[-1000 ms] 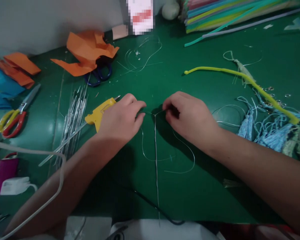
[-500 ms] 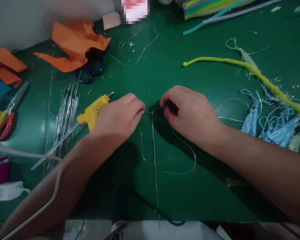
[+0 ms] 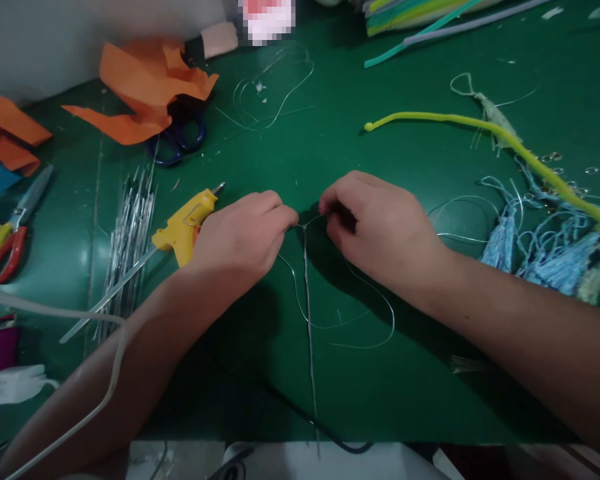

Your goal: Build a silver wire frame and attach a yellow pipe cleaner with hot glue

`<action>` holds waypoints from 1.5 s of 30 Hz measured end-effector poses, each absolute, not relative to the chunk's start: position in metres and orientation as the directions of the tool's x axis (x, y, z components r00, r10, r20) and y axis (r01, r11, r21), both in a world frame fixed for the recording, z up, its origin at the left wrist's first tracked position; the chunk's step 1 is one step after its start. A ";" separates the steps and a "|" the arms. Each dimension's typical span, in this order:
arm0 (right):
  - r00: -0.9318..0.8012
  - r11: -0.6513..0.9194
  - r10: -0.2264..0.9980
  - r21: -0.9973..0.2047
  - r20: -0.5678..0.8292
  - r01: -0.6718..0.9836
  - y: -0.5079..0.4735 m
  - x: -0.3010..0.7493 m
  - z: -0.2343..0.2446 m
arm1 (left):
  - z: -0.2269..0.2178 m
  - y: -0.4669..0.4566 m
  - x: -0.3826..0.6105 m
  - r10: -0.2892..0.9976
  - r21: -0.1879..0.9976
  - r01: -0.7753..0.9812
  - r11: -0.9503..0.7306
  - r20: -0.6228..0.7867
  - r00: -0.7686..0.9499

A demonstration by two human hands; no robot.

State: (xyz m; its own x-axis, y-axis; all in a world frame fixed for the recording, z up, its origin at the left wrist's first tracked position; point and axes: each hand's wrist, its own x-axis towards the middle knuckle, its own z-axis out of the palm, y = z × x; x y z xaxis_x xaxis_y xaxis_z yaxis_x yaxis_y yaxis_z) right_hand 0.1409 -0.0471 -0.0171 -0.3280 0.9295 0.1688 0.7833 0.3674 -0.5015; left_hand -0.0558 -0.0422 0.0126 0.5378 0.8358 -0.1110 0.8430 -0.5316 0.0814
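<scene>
A thin grey twisted wire stem (image 3: 309, 320) hangs down the middle of the view, its lower end past the table's front edge. At its top a fine clear thread (image 3: 393, 313) passes through or around the tip; which of these, I cannot tell. My left hand (image 3: 250, 230) pinches the thread just left of the tip. Right of it, my right hand (image 3: 375, 217) pinches the same thread between thumb and fingers. Loose thread ends curl on the green table below both hands. A yellow glue gun (image 3: 187, 223) lies beside my left hand, partly covered by it.
Left lie a bundle of silvery wires (image 3: 133, 233), red-and-yellow scissors (image 3: 13, 243), blue-handled scissors (image 3: 180, 143) and orange paper (image 3: 140, 87). Right are blue tassels (image 3: 555, 263), a yellow pipe cleaner (image 3: 445, 119) and small metal rings (image 3: 591, 171). A white cord (image 3: 115, 370) crosses my left forearm.
My left hand has moved slightly right, closer to the stem's tip, and the loose thread below it has shifted right. My right hand has barely moved.
</scene>
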 end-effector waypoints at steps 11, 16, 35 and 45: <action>-0.331 0.380 0.925 -0.463 0.187 0.800 -0.049 0.141 -0.017 | 0.010 -0.042 -0.056 0.836 0.107 0.841 -0.530 -0.099 0.539; -0.357 0.398 0.917 -0.448 0.177 0.800 -0.049 0.143 -0.016 | 0.010 -0.042 -0.056 0.827 0.103 0.832 -0.545 -0.099 0.554; -0.440 0.475 0.879 -0.405 0.184 0.781 -0.047 0.146 -0.018 | 0.008 -0.045 -0.055 0.827 0.097 0.826 -0.555 -0.044 0.561; -0.439 0.474 0.879 -0.415 0.185 0.776 -0.047 0.145 -0.018 | 0.008 -0.043 -0.056 0.816 0.107 0.817 -0.566 -0.071 0.574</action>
State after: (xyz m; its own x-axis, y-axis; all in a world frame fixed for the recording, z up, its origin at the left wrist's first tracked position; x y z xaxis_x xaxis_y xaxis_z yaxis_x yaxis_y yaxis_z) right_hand 0.1450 -0.0472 -0.0178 -0.4386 0.8794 0.1850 0.7762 0.4745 -0.4152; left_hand -0.0557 -0.0433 0.0077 0.5741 0.8157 -0.0711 0.8175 -0.5660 0.1068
